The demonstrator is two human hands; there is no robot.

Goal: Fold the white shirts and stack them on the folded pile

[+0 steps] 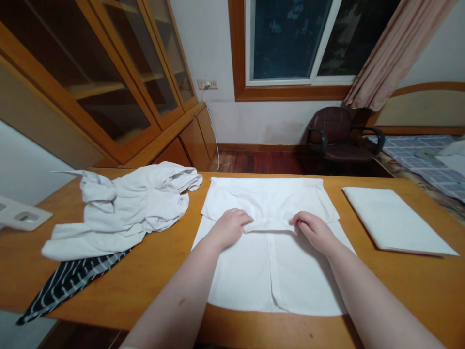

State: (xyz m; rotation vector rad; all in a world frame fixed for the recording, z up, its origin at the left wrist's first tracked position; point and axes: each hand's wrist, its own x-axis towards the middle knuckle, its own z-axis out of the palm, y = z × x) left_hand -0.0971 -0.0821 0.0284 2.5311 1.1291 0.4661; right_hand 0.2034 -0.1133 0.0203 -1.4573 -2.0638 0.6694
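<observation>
A white shirt (247, 271) lies flat on the wooden table in front of me, its front placket running down the middle toward the near edge. The far part is folded over toward me, making a loose flap across the shirt. My left hand (232, 226) is closed on the left of the flap's raised middle edge, thumb hidden. On the right of that same edge, my right hand (312, 229) pinches the cloth between curled fingers. Between the two hands the fabric is slightly lifted and wrinkled.
At left a crumpled white garment (134, 208) lies over a black striped cloth (76, 281). A neatly folded white cloth (395, 220) rests at right on the table (156, 286). Beyond stand a glass-doored cabinet (156, 131), an armchair (334, 131) and a bed (428, 145).
</observation>
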